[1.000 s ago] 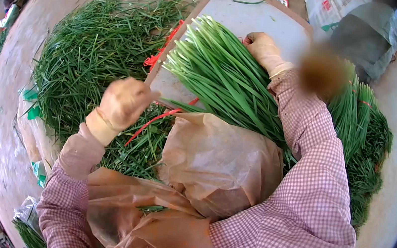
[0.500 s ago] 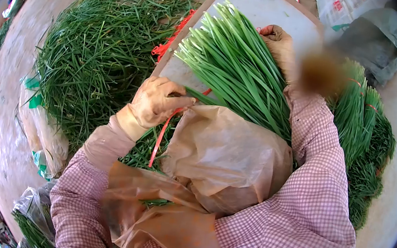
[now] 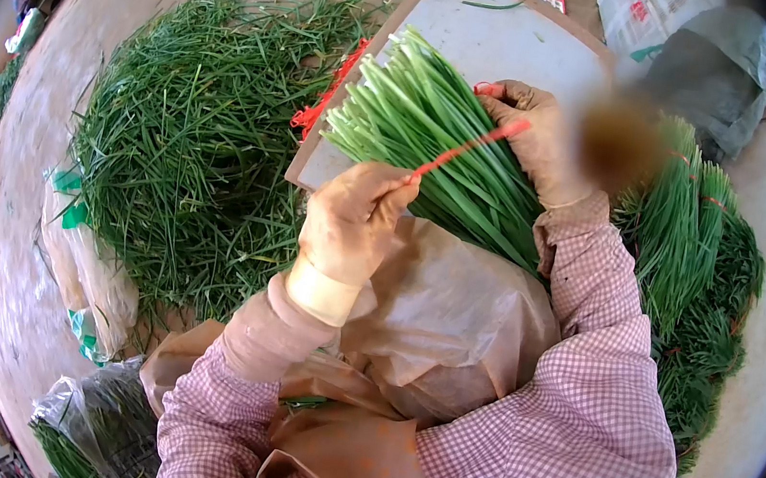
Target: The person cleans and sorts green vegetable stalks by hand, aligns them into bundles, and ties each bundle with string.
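Observation:
A thick bundle of long green stalks with pale ends (image 3: 437,120) lies on a light board with a brown edge (image 3: 525,40). Across the top of the bundle runs a red strip (image 3: 457,152), drawn tight. Its near end is pinched in my left hand (image 3: 353,211), which is closed at the bundle's lower left side. At the bundle's right side my right hand (image 3: 532,133) is closed, with red strip showing at its fingertips and over its fingers. The stalks' dark leafy ends run under the brown plastic sheet (image 3: 461,307) over my lap.
Loose green leaves (image 3: 194,127) form a large pile at the left, beside red strips (image 3: 329,97). Tied green bundles (image 3: 689,231) lie at the right. A dark plastic bag (image 3: 709,74) stands at the upper right, and a plastic-wrapped bundle (image 3: 103,420) lies at the lower left.
My left hand has moved right and up, lifting the red strip from the bundle's lower side across its top. My right hand stays at the bundle's right side, now turned a little inward.

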`<action>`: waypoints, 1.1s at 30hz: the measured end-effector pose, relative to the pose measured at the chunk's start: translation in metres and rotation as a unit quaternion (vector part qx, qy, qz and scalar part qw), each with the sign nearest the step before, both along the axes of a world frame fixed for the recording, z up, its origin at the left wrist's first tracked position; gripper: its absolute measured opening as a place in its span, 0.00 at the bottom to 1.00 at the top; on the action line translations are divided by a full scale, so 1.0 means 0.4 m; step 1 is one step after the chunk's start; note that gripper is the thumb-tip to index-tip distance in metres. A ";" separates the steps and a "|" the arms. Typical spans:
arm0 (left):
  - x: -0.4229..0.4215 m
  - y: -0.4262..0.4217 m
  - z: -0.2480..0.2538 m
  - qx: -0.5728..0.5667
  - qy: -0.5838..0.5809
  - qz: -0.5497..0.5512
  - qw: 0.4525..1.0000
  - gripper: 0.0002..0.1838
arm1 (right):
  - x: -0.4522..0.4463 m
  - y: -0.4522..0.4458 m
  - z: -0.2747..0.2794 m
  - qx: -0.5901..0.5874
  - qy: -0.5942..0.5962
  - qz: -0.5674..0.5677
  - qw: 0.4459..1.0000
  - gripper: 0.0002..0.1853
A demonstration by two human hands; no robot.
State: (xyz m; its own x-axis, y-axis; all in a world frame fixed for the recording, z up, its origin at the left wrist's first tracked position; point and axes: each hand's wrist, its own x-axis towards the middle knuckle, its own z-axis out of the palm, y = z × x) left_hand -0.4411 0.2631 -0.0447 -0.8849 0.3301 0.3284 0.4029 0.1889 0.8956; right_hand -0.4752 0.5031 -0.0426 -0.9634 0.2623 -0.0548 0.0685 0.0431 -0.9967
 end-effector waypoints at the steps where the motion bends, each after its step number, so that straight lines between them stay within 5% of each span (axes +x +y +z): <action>1: 0.002 -0.004 0.007 -0.036 0.076 0.007 0.996 0.06 | 0.007 -0.014 0.004 -0.002 0.001 -0.003 1.000 0.07; 4: -0.004 -0.019 0.046 0.031 0.095 -0.015 0.995 0.06 | 0.015 -0.051 0.019 -0.010 -0.008 0.001 1.000 0.07; 6: -0.015 -0.025 0.101 -0.008 0.105 -0.026 0.994 0.07 | 0.013 -0.067 0.012 0.090 -0.006 0.010 0.996 0.08; 8: -0.037 0.001 0.154 -0.109 0.282 0.012 0.953 0.06 | 0.005 -0.071 -0.007 0.080 -0.004 0.008 0.997 0.10; 12: -0.101 0.068 0.183 -0.165 0.452 -0.037 0.876 0.06 | 0.009 -0.074 -0.007 0.115 0.019 0.023 0.993 0.10; 14: -0.143 0.095 0.114 -0.154 0.240 -0.078 0.955 0.10 | 0.014 -0.081 0.001 0.047 -0.002 0.007 0.999 0.10; 16: -0.178 0.100 0.084 -0.222 0.131 -0.068 0.964 0.08 | 0.009 -0.074 -0.009 0.065 -0.023 -0.015 0.998 0.11; 22: -0.206 0.098 0.087 -0.237 0.103 -0.149 0.954 0.09 | 0.003 -0.059 -0.017 -0.055 -0.055 -0.009 0.997 0.13; 23: -0.213 0.096 0.094 -0.246 0.255 -0.182 0.917 0.09 | -0.001 -0.058 -0.022 -0.062 -0.053 -0.012 0.997 0.12; 24: -0.211 0.095 0.100 -0.255 0.015 -0.170 0.952 0.10 | -0.003 -0.058 -0.027 -0.065 -0.057 -0.015 0.996 0.12; 27: -0.216 0.096 0.099 -0.273 -0.029 -0.156 0.949 0.10 | -0.006 -0.059 -0.033 -0.085 -0.046 -0.017 0.995 0.12; 29: -0.235 0.091 0.081 -0.316 0.176 -0.191 0.913 0.11 | -0.003 -0.059 -0.028 -0.057 -0.046 -0.016 0.997 0.11; 30: -0.234 0.096 0.077 -0.316 0.173 -0.194 0.912 0.11 | 0.000 -0.062 -0.025 -0.059 -0.050 -0.018 0.997 0.11; 33: -0.226 0.111 0.091 -0.291 -0.031 -0.111 0.950 0.13 | 0.007 -0.071 -0.013 -0.069 -0.034 -0.020 0.997 0.11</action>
